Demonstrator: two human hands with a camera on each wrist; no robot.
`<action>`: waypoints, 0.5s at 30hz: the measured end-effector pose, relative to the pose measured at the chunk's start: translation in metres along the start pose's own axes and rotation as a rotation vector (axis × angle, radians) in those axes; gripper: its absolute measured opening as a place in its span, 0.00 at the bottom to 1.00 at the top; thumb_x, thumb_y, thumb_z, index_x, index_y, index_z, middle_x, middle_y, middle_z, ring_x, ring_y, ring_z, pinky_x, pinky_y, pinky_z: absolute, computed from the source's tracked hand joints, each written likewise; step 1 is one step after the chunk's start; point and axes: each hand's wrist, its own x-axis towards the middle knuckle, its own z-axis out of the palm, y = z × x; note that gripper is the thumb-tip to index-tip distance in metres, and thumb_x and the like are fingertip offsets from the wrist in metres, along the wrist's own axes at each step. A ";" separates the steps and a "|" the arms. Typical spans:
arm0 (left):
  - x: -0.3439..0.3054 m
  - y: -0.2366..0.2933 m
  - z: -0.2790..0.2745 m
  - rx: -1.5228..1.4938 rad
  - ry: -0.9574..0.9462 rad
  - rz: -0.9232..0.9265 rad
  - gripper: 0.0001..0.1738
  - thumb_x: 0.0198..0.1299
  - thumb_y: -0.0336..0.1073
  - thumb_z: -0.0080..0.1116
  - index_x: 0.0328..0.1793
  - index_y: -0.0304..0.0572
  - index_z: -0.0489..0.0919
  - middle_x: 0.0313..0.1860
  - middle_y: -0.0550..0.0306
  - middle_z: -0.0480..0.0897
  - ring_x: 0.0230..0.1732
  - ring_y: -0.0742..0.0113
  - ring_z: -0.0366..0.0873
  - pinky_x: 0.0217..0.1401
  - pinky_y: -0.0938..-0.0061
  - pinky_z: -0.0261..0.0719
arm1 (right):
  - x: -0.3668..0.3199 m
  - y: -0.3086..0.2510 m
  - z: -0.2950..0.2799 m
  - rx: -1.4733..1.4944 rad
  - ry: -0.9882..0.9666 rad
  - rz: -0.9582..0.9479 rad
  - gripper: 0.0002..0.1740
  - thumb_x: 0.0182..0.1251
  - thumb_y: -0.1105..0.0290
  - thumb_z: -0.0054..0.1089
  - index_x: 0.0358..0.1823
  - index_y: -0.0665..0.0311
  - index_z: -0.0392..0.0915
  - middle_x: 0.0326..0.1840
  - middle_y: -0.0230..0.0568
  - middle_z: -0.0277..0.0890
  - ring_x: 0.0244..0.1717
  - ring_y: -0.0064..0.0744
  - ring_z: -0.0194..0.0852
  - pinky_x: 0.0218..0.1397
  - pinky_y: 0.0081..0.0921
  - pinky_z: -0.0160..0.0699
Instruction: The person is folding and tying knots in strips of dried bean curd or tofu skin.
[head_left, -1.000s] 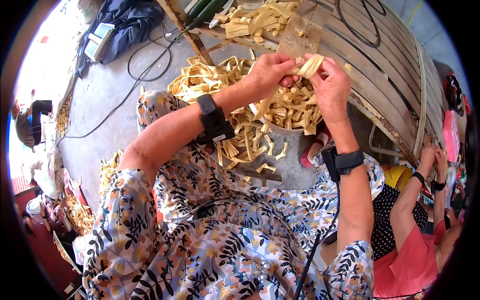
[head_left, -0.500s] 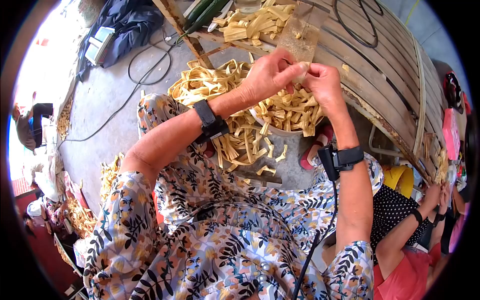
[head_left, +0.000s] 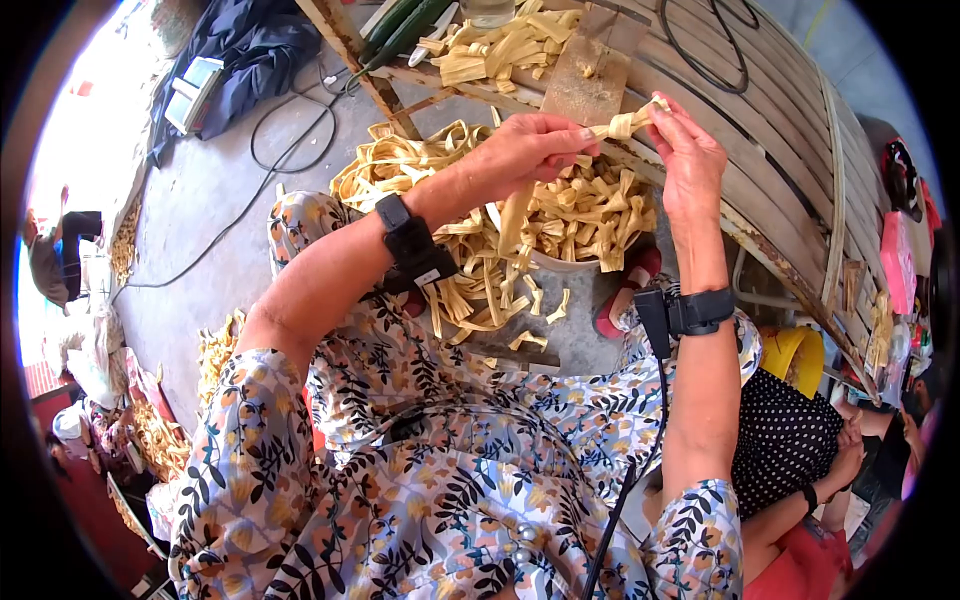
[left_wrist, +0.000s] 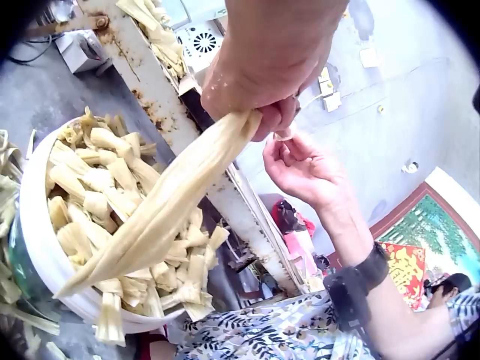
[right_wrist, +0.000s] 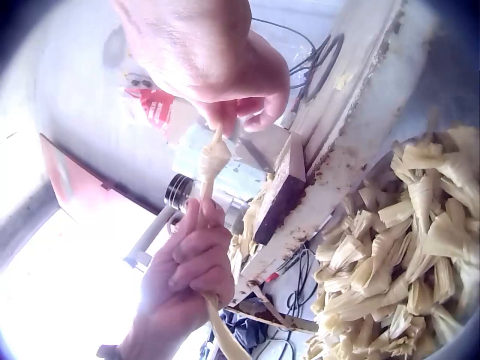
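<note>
A pale yellow strip with a knot (head_left: 622, 126) is stretched between both hands above a white bucket (left_wrist: 36, 217) of knotted pieces (head_left: 590, 215). My left hand (head_left: 535, 150) pinches the strip on one side of the knot, and the strip's long flat tail (left_wrist: 169, 199) hangs from it over the bucket. At the short end, my right hand (head_left: 688, 150) pinches the tip between thumb and fingers. In the right wrist view the knot (right_wrist: 214, 159) lies between the left hand (right_wrist: 187, 274) and the right hand (right_wrist: 232, 82).
A slatted bench (head_left: 760, 150) with rusty edges holds a wooden board (head_left: 588, 85), cut strips (head_left: 505, 48) and a glass jar (head_left: 487, 10). Loose strips (head_left: 400, 160) lie left of the bucket. A cable (head_left: 262, 185) runs over the floor. Another person's arm (head_left: 780, 520) is at right.
The hands, close together half a second ago, have moved apart with the knot now showing between them. The right hand has moved right and up. The other person's hands have lowered.
</note>
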 end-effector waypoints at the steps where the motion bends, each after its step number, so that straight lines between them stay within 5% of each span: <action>1: -0.001 0.000 -0.003 -0.021 -0.034 -0.012 0.13 0.62 0.42 0.49 0.37 0.38 0.73 0.15 0.74 0.58 0.15 0.86 0.48 0.17 0.88 0.45 | -0.001 0.002 -0.001 -0.002 -0.004 0.036 0.08 0.52 0.78 0.60 0.34 0.74 0.78 0.43 0.39 0.74 0.39 0.22 0.73 0.42 0.16 0.76; 8: 0.002 -0.010 -0.028 -0.428 -0.311 -0.214 0.11 0.65 0.40 0.42 0.33 0.45 0.69 0.13 0.78 0.56 0.11 0.88 0.48 0.14 0.90 0.45 | -0.019 -0.009 0.010 -0.181 -0.457 0.304 0.14 0.55 0.64 0.61 0.40 0.63 0.77 0.36 0.31 0.76 0.36 0.16 0.72 0.34 0.10 0.76; 9: 0.001 -0.010 -0.027 -0.429 -0.319 -0.215 0.11 0.65 0.40 0.42 0.33 0.45 0.69 0.13 0.78 0.56 0.11 0.89 0.48 0.15 0.90 0.46 | -0.020 -0.005 0.012 -0.194 -0.499 0.294 0.14 0.54 0.65 0.63 0.39 0.65 0.77 0.29 0.29 0.74 0.28 0.13 0.69 0.26 0.07 0.70; 15: 0.000 -0.005 -0.030 -0.423 -0.332 -0.253 0.11 0.65 0.40 0.42 0.32 0.44 0.70 0.13 0.78 0.56 0.11 0.88 0.48 0.15 0.89 0.46 | -0.017 -0.001 0.009 -0.074 -0.382 0.252 0.10 0.53 0.69 0.63 0.33 0.67 0.77 0.20 0.28 0.69 0.15 0.09 0.56 0.16 0.07 0.53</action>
